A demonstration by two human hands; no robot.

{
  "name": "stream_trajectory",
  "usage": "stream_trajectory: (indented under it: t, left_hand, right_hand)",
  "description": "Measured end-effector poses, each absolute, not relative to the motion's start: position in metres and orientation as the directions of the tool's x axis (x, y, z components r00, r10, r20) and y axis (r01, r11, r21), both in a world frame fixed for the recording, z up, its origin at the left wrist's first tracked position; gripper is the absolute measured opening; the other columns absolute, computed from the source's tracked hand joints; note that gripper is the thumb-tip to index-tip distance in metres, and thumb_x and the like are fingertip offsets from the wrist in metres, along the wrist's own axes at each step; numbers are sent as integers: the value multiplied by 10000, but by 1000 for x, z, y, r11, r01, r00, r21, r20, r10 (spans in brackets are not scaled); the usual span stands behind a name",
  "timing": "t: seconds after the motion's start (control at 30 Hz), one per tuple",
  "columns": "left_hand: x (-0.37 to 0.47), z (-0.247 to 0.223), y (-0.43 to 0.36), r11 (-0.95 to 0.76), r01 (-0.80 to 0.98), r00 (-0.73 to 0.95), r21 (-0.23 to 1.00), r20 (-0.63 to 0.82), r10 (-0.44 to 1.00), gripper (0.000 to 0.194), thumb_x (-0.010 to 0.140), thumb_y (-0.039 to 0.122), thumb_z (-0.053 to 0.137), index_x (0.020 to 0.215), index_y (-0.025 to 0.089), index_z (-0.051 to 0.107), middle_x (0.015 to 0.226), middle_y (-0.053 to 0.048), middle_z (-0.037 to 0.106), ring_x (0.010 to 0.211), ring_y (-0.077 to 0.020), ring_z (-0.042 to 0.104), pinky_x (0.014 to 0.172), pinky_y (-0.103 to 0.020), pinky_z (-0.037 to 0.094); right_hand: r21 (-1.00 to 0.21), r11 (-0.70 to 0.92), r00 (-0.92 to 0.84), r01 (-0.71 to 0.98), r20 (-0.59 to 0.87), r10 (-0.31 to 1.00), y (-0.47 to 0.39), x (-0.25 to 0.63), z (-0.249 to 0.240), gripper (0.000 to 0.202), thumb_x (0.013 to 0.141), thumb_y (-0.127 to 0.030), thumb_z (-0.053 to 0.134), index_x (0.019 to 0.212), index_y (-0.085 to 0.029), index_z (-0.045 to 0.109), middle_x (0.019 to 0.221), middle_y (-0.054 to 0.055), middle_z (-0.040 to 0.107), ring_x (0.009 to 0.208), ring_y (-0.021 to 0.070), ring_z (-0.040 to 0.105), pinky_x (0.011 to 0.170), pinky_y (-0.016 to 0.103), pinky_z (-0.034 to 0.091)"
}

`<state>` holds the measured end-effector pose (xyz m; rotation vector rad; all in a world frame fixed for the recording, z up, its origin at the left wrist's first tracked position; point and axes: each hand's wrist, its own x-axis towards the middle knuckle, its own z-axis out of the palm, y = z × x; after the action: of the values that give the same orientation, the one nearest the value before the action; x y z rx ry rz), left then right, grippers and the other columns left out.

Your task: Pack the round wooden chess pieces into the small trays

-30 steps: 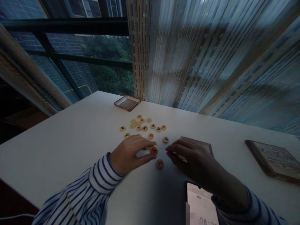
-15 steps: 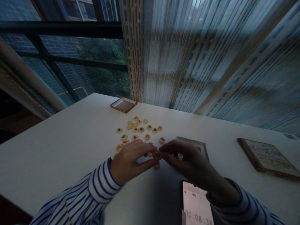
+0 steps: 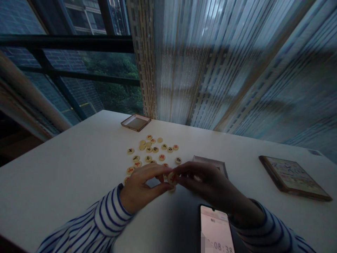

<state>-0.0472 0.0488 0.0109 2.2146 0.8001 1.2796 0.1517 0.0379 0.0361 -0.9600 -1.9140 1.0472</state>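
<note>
Between both hands is a round wooden Chinese chess piece [image 3: 172,178] with a red character on the side toward me. My left hand [image 3: 142,184] pinches its left side with thumb and fingers. From the other side, my right hand [image 3: 210,182] grips it with thumb and fingertips. More Chinese chess pieces [image 3: 162,157], marked red or black, lie scattered on the white table beyond my left hand; a few show blank faces. Part of an open tray [image 3: 210,161] shows behind my right hand, which hides much of it.
A shallow box lid or tray [image 3: 136,123] rests by the table's far edge. On the right lies a flat case with a printed cover [image 3: 295,175]. A phone [image 3: 216,228] showing a timer sits near my right wrist. Window and curtain [image 3: 181,70] border the table [image 3: 86,147].
The view has shifted slightly, so the scene sits a little lower and further left. Both hands still hold the same piece, whose red character now shows more clearly.
</note>
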Motion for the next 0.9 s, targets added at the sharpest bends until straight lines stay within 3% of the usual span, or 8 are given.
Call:
stream_trajectory:
  t: [0.37,0.57,0.73,0.9]
  left_hand:
    - [-36,12,43,-759,217,276,614,707,651,268,702,132,699,960,190,654,662,5,647,611,-114,606,603,-235,501]
    - [-16,34,46,-743,266,298,615,680,670,214,669,168,731,868,187,655,725,-7,675,647,-120,616,610,-224,488]
    - [6,39,51,-628,201,292,752,566,771,221,659,160,722,875,201,697,640,20,665,589,-103,599,591,-205,473]
    - [13,21,51,-301,-33,290,953,297,910,182,672,174,689,852,189,712,748,-27,726,636,-122,631,584,-213,494]
  right_hand:
    - [-743,577,-446,338,413,794,31,160,51,118,809,-253,597,898,-198,651,740,-17,653,602,68,534,555,184,429]
    - [-685,628,-499,371,423,756,29,181,73,175,809,-215,592,979,-193,627,827,-3,665,706,86,570,628,203,449]
    - [-583,669,-517,460,437,736,29,203,87,148,820,-229,585,956,-191,632,834,2,669,731,90,593,669,209,451]
    - [-496,664,-547,559,382,745,30,206,86,148,835,-262,565,933,-182,640,790,18,665,704,105,589,643,221,437]
